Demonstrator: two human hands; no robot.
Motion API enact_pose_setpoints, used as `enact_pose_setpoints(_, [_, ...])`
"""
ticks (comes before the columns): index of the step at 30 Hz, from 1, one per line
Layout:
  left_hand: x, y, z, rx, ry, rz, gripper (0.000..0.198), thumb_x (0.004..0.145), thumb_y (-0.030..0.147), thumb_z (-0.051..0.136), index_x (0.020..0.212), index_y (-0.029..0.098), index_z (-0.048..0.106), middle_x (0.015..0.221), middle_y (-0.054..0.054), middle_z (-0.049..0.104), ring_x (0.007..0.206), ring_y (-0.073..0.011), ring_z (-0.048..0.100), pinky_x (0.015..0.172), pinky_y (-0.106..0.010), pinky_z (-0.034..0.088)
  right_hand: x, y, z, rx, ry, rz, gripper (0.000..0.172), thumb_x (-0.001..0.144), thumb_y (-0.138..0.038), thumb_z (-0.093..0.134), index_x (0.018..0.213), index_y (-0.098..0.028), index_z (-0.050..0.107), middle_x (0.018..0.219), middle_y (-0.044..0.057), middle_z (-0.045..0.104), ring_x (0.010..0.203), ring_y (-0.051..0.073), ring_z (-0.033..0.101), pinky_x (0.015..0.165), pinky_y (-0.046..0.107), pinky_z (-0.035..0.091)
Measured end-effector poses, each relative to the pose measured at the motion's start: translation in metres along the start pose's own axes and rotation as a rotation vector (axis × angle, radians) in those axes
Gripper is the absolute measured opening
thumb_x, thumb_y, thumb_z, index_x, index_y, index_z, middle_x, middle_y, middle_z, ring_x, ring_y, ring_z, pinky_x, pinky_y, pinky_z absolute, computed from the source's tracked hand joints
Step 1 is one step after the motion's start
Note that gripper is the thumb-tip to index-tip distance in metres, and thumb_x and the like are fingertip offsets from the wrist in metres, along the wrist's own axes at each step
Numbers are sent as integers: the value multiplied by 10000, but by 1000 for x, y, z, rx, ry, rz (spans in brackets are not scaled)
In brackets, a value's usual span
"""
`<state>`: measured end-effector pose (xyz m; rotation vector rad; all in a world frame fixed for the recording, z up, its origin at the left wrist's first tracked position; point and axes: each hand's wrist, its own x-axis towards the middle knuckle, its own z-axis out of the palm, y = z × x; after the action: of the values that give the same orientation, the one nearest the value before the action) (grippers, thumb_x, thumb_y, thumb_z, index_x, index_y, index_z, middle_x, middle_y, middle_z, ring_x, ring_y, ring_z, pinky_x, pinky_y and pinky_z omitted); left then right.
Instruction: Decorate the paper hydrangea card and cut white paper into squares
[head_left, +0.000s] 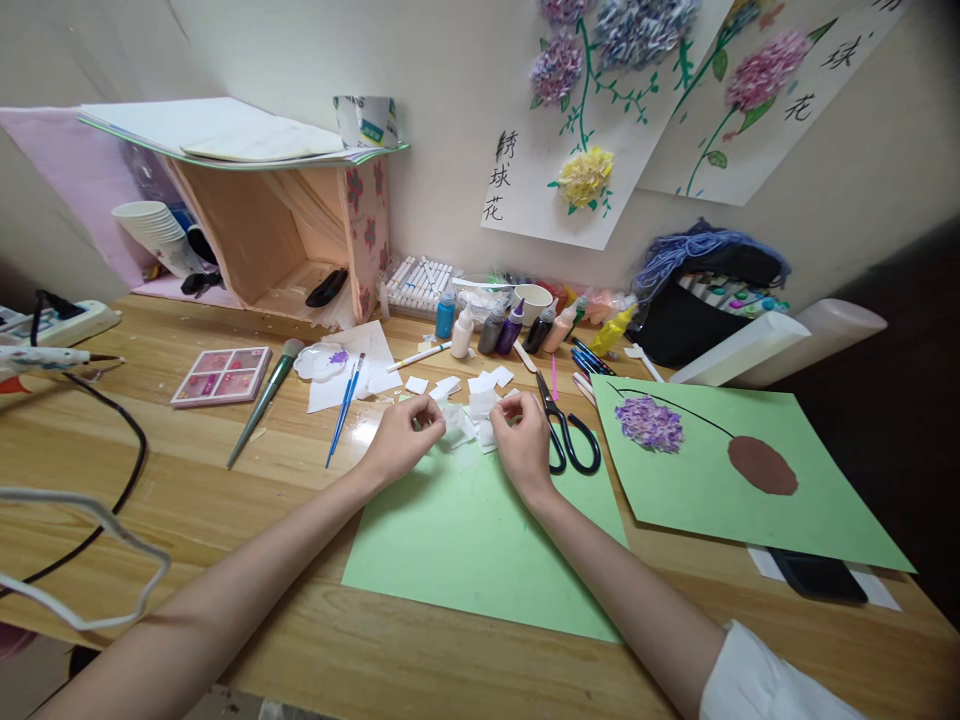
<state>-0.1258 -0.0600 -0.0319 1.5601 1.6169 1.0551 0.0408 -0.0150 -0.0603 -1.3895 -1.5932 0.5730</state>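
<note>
My left hand (409,435) is closed in a pinch above the far edge of a green paper sheet (465,540). Facing it, my right hand (523,440) has thumb and forefinger pinched together too. Between them lie several small white paper pieces (460,428), some thin and see-through, close to the fingertips of both hands. Whatever is in either pinch is too small or hidden to make out. Black-handled scissors (577,445) rest just right of my right hand, partly behind it.
At right lies another green sheet (697,510) with a purple flower (649,424) and brown oval. Paint bottles (511,328) line the back. Paintbrushes (345,410), a pink palette (223,376) and a large brush (266,400) are left. A glue gun (45,357) and cables sit far left.
</note>
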Motion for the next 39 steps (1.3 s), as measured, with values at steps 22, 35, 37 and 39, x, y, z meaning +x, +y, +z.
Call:
enact_pose_setpoints(22, [-4,-1,4,73,-25,140,127,750,252,536,674,165,587,623,23,570,550,-94,446,532,-210,345,-14,-18,-5,46,-282,-472,122,811,-210,555,840,-211,674,756,42,595,754,184,545,675,305,449])
enact_pose_setpoints(35, [-4,3,2,98,-53,117,82,687,171,494,610,168,523,599,29,547,564,-102,459,540,-215,341,-3,-8,-3,133,-110,-105,111,793,-192,487,710,-176,560,723,15,566,660,146,506,570,253,401])
enact_pose_setpoints(37, [-3,2,1,105,-52,95,76,677,167,484,603,173,504,599,28,545,575,-109,471,547,-220,346,-1,-4,-2,123,-47,-64,106,795,-200,478,715,-174,543,731,14,555,681,150,507,606,264,405])
enact_pose_setpoints(39, [-2,1,0,166,-61,59,74,667,172,486,593,180,486,596,26,545,579,-120,483,546,-230,344,1,-1,-2,128,4,-29,97,800,-210,470,739,-172,535,753,17,555,703,156,512,642,278,409])
